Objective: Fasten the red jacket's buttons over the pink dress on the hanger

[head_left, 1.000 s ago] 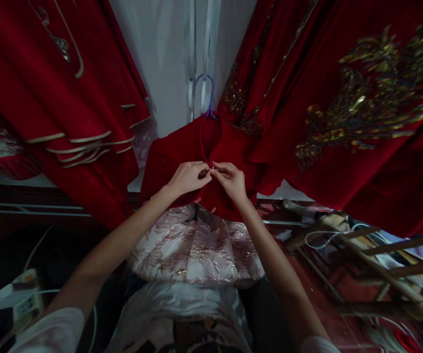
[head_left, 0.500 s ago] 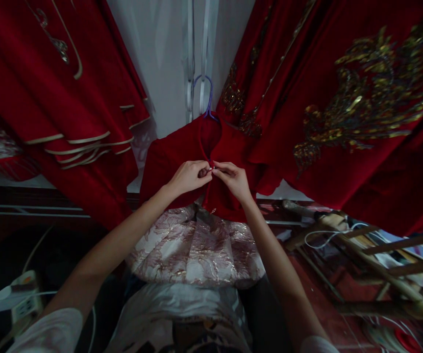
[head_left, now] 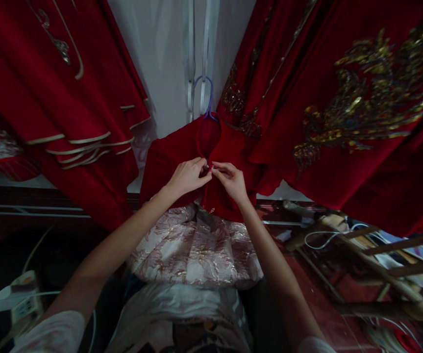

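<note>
A short red jacket [head_left: 170,147] hangs from a purple hanger [head_left: 210,95] in front of me, its neck opening at the top middle. My left hand [head_left: 189,176] pinches the front edge on the left side, where a small shiny fastener shows at the fingertips. Across a narrow gap, my right hand [head_left: 231,180] pinches the other front edge at a second small shiny fastener [head_left: 212,167]. Whether the two pieces touch is too small to tell. Lower on the front sits another shiny clasp [head_left: 211,211]. Beneath the jacket spreads pale, gold-patterned brocade fabric [head_left: 196,250].
Red garments with pale trim [head_left: 86,98] hang on the left; a red garment with gold sequins [head_left: 354,108] hangs on the right. A wooden rack [head_left: 365,255] with cables stands at lower right. A power strip [head_left: 25,304] lies at lower left.
My left fingers have shifted slightly up and left, and a small gap has opened between the two hands' fingertips. A dark roundish shape at the left fingertips no longer shows.
</note>
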`<action>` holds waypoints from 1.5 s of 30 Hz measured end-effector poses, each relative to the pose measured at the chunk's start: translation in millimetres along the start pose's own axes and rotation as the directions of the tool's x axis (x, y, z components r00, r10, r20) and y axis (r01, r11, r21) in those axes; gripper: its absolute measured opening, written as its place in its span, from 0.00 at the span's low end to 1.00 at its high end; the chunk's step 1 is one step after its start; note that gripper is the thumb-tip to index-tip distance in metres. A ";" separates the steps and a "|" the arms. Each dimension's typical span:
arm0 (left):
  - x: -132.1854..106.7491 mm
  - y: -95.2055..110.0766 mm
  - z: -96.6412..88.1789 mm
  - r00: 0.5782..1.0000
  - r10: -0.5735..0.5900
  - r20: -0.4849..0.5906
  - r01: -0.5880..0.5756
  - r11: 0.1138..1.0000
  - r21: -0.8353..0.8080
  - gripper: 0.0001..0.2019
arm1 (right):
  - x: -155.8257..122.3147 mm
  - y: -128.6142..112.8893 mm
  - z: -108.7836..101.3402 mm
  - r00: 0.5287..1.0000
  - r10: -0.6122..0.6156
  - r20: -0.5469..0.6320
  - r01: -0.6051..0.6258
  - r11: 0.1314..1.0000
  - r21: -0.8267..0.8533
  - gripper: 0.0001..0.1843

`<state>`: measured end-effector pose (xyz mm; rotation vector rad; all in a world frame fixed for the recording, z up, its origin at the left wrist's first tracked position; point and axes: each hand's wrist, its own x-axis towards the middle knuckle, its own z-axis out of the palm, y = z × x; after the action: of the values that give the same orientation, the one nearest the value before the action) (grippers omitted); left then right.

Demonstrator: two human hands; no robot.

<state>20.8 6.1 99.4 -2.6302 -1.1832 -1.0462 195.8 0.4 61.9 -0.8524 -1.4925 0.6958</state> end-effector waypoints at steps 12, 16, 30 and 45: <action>-3.5 -5.0 8.5 0.998 -0.057 -0.041 0.050 0.987 -0.154 0.06 | -3.2 10.1 9.8 0.998 -0.046 -0.043 0.047 0.999 0.013 0.17; -6.1 -8.1 11.5 0.998 -0.065 -0.024 0.058 0.972 -0.228 0.04 | -4.8 10.3 11.3 0.998 -0.032 -0.055 0.031 0.999 -0.014 0.16; -0.3 -0.9 1.6 0.999 0.036 0.011 -0.034 0.994 -0.102 0.03 | -0.5 8.0 8.9 0.997 -0.017 -0.078 0.022 0.998 0.060 0.17; -2.4 -10.5 9.6 0.997 0.065 -0.029 -0.071 0.951 -0.302 0.05 | -0.5 1.7 3.2 0.999 -0.013 -0.040 0.013 1.000 0.001 0.16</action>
<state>17.8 15.1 88.5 -2.8538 -0.9884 -1.3327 192.8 1.1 59.9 -0.8507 -1.4600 0.6665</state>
